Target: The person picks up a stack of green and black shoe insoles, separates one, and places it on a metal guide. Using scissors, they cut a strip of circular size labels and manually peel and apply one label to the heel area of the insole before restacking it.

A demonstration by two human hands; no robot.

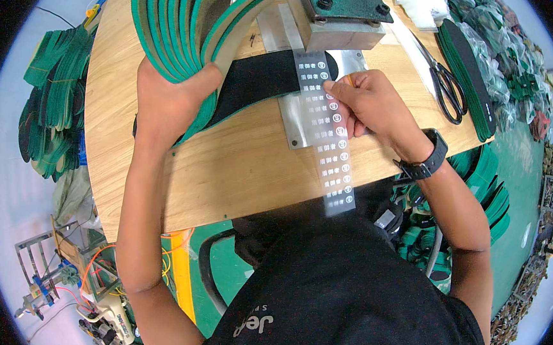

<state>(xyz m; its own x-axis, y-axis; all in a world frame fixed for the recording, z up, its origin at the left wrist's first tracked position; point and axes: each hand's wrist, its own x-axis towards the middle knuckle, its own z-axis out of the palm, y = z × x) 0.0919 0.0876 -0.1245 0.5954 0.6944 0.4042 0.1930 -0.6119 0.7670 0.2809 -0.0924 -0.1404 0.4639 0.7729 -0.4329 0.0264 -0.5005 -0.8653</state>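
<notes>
Your left hand (pixel 172 103) is wrapped around a fanned stack of green-edged insoles (pixel 171 35), raised over the tabletop (pixel 226 179). Right hand (pixel 369 102): thumb and fingers pinched on the edge of 1 clear printed strip (pixel 331 149). Strip crosses 1 black insole (pixel 257 78) near its right end, just before your metal block (pixel 342 34). Black-handled scissors (pixel 448 93) lie farther right.

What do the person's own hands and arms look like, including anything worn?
Both the bare left hand and the bare right hand are ungloved, with no sleeve covering either forearm. The right wrist wears a black watch with a dark band; the left wrist has none. No cables show on the arms. A black fabric top with pale lettering covers the torso.
</notes>
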